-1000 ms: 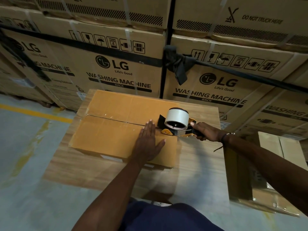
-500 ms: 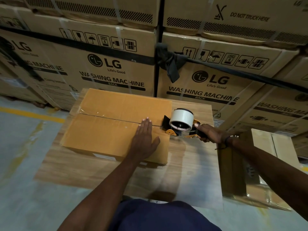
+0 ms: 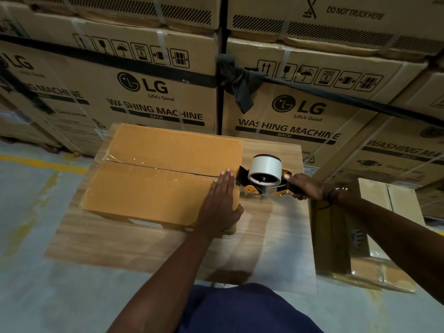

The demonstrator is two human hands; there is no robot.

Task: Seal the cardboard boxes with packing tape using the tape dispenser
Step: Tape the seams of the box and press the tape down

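At the far left we are looking at a grey concrete floor (image 3: 31,212) with a yellow painted line (image 3: 36,162) running across it toward the stacked washing machine cartons (image 3: 134,92), which are standing in a wall along the back and are bound by a black strap (image 3: 115,61) knotted at the gap between two stacks. Moving right, we are seeing the wood-grain table (image 3: 115,243), and on it the flat cardboard box (image 3: 153,179), lying with its top flaps closed and a strip of clear packing tape (image 3: 134,162) glinting along the centre seam from the left edge toward the right. Our left hand (image 3: 222,203) is lying flat on the box's right end, fingers straight and together, thumb hooked over the near right corner, pressing rather than clasping anything. Just beside those fingertips, off the box's right edge and above the tabletop, the tape dispenser (image 3: 264,179) is sitting with its white roll upright and its orange frame low near the table; whether its blade end is touching the box we cannot tell. Our right hand (image 3: 305,188) is wrapping its fingers firmly round the dispenser's handle, a dark band showing at the wrist. Farthest right, another cardboard box (image 3: 374,239) is standing on the floor beside the table.
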